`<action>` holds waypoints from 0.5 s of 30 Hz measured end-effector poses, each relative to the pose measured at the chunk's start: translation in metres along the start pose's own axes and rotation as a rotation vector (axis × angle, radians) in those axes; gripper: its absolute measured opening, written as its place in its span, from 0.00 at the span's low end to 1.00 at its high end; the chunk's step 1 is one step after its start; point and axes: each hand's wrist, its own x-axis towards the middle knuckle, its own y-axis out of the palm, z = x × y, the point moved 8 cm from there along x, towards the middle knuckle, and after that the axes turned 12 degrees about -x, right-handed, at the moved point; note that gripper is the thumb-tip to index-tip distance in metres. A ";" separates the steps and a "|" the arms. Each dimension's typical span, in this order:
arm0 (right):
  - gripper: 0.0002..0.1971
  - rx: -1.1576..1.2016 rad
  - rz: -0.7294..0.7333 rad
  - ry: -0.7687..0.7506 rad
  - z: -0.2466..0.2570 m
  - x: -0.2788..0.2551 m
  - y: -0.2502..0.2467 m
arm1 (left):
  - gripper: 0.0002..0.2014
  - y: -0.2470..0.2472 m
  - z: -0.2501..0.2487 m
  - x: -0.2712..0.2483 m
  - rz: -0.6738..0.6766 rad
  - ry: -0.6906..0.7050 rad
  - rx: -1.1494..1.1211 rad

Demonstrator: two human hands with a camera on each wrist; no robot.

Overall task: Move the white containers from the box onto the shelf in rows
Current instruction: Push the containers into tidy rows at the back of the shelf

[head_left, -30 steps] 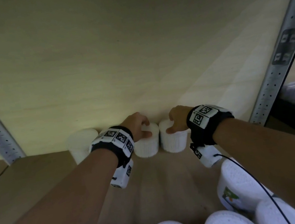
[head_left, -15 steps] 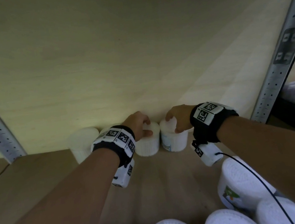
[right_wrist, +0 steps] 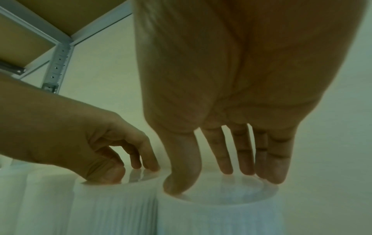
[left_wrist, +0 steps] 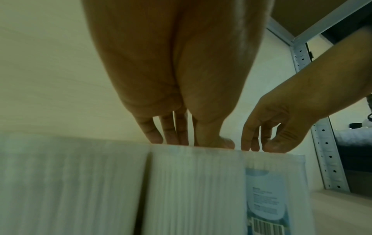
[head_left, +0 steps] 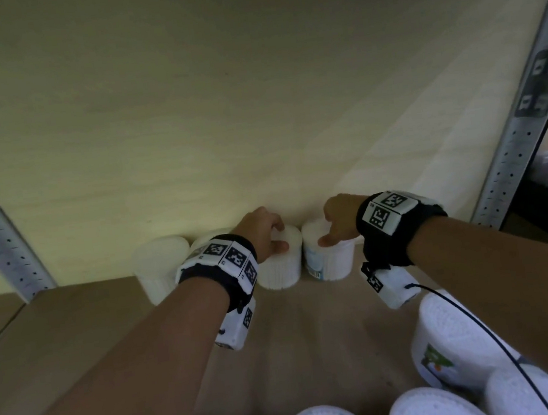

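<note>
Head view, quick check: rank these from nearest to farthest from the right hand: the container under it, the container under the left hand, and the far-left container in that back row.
1. Container under the right hand: labelled container, touched by its fingers.
2. Container under the left hand: ribbed container, next on the left.
3. Far-left container, at the row's left end.

White ribbed containers (head_left: 279, 263), one container (head_left: 329, 257) with pale blue label (left_wrist: 265, 192) and black barcode, near tub (head_left: 455, 343) with green-and-orange print, pale wood-grain shelf (head_left: 74, 335), grey perforated uprights (head_left: 513, 143), black wristbands (head_left: 382, 228) with black-and-white square markers
</note>
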 end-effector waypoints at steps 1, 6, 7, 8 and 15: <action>0.36 -0.001 0.004 0.002 0.000 0.000 0.000 | 0.22 0.000 0.000 0.000 0.001 -0.001 0.000; 0.33 -0.024 0.002 -0.002 -0.001 0.002 0.000 | 0.22 0.001 0.002 0.001 -0.002 -0.003 -0.006; 0.33 -0.033 0.008 -0.011 -0.001 0.002 0.001 | 0.22 0.001 0.002 0.001 -0.004 -0.003 -0.007; 0.33 -0.033 0.019 -0.011 -0.001 0.002 0.001 | 0.21 0.001 0.002 0.001 -0.006 -0.003 -0.010; 0.37 0.040 0.067 -0.058 -0.002 0.000 -0.001 | 0.21 0.001 0.005 0.002 -0.012 -0.001 -0.029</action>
